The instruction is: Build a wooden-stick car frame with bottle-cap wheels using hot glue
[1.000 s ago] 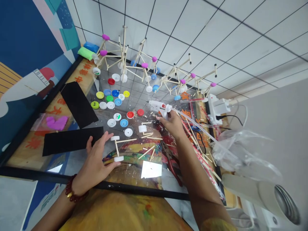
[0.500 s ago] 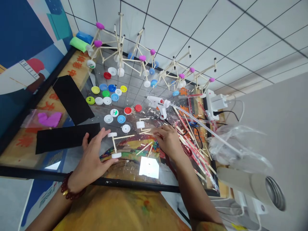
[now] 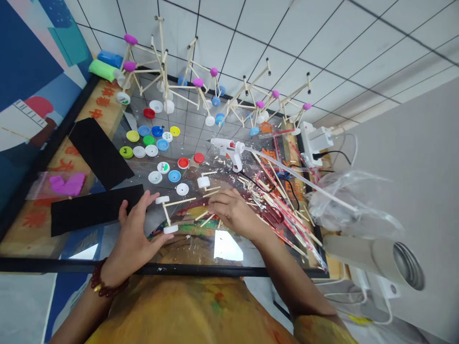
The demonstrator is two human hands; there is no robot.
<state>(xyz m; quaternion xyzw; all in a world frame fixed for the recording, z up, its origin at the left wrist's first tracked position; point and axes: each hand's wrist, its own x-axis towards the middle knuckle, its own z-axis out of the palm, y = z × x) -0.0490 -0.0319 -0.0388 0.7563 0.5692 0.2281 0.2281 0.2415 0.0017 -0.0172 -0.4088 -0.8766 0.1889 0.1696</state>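
My left hand (image 3: 138,227) reaches around a wheel pair: two white bottle caps (image 3: 170,229) joined by a thin wooden stick, with another stick (image 3: 182,201) sticking out to the right. The index fingertip touches the upper cap and the thumb the lower one. My right hand (image 3: 233,212) is closed, fingertips pinched at the end of a short wooden stick (image 3: 201,215); the grip is partly hidden. Loose short sticks (image 3: 207,220) lie just below it. Behind the fingers is another white-cap piece with sticks (image 3: 203,182).
A white glue gun (image 3: 229,150) with a long glue stick lies behind my right hand. Bottle caps (image 3: 148,140) are scattered at centre left, beside black strips (image 3: 96,210). Stick models (image 3: 165,81) line the wall. Stick bundles (image 3: 287,220) and a power strip (image 3: 311,138) are at right.
My right hand has moved left and slightly down, towards the wheel pair, with a short stick now at its fingertips. My left hand stays at the caps. The view has shifted slightly.
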